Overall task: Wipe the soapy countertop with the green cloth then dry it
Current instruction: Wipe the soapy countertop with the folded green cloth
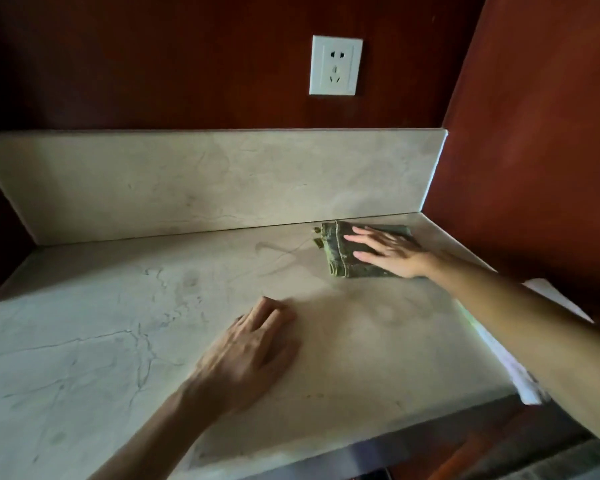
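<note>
The right hand (pixel 392 251) lay flat on the green cloth (pixel 354 251), its fingers straight and spread, pressing the cloth down onto the pale, veined stone surface (pixel 118 341). The cloth was folded into a thick pad, with its layered edges showing on the side toward the left of the view and a small tag or loose corner sticking out at the far left end. It sat at the back right corner of the surface, close to the low stone backsplash (pixel 205 178) and near the reddish-brown side wall (pixel 534 150). The right forearm reached in from the lower right edge of the view, crossing above the right end of the surface.

The left hand (pixel 253 351) rested palm down on the bare stone nearer the front edge, well apart from the cloth. Its fingers were loosely bent with the tips touching the surface, and it held nothing. Its forearm came up from the bottom of the view.

Faint curved smears and thin streaks showed on the stone just to the left of the cloth. Whether they were soap or moisture could not be told.

On the dark red back wall (pixel 153 64) above the backsplash, a white electrical socket (pixel 335 65) was mounted. A pale, blurred thing (pixel 520 379) lay along the right edge of the surface, partly hidden by the right arm, too unclear to identify.
</note>
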